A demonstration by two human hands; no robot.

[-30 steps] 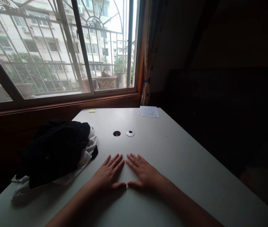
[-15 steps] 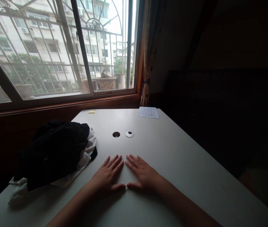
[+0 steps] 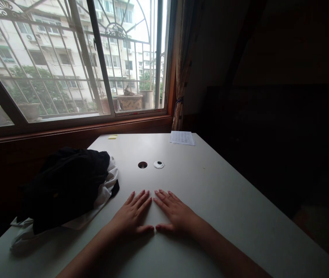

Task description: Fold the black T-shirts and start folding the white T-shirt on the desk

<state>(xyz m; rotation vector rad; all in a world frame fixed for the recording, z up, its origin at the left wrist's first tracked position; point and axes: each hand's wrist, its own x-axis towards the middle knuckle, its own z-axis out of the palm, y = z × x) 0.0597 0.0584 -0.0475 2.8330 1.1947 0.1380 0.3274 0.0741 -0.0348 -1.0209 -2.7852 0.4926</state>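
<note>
My left hand lies palm down on the white table, fingers stretched out and slightly apart. Beside it my right hand rests flat in the same way, holding nothing. The thumbs and the fingertips of the two hands point toward each other with a narrow gap between them. To the left of my left hand is a crumpled heap of clothes, a black garment over a white one. Beyond my fingertips are a round cable hole and, just right of it, a white round cap with a dark opening.
Printed sheets of paper lie at the table's far right corner, and a yellow sticky note at the far left. Behind the table are a barred window and a tied curtain. The right side of the room is very dark.
</note>
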